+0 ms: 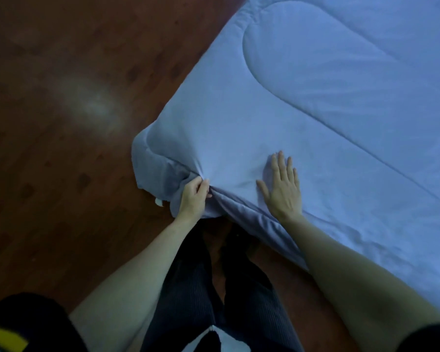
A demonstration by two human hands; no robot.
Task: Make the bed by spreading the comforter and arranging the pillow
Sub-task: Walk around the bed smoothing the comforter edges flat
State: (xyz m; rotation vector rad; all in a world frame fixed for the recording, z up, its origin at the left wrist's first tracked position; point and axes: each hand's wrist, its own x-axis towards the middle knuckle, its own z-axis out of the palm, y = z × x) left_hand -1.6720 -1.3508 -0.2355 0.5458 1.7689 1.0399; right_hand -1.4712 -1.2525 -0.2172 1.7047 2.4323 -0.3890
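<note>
Pinching the pale blue quilted comforter (302, 102) edge, my left hand (194, 197) grips closed; my right hand (282, 185) presses flat, fingers spread.

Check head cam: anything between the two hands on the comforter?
Only comforter: a smooth stretch with faint creases fanning from the left hand, which pinches the corner edge, toward the flat right hand. Nothing else lies there in the head view.

We stand on the floor (61, 123) at the bed's corner, with the comforter (315, 123) on the bed, our left hand (194, 196) at its hanging edge, and our right hand (283, 189) on top, just beside.
</note>
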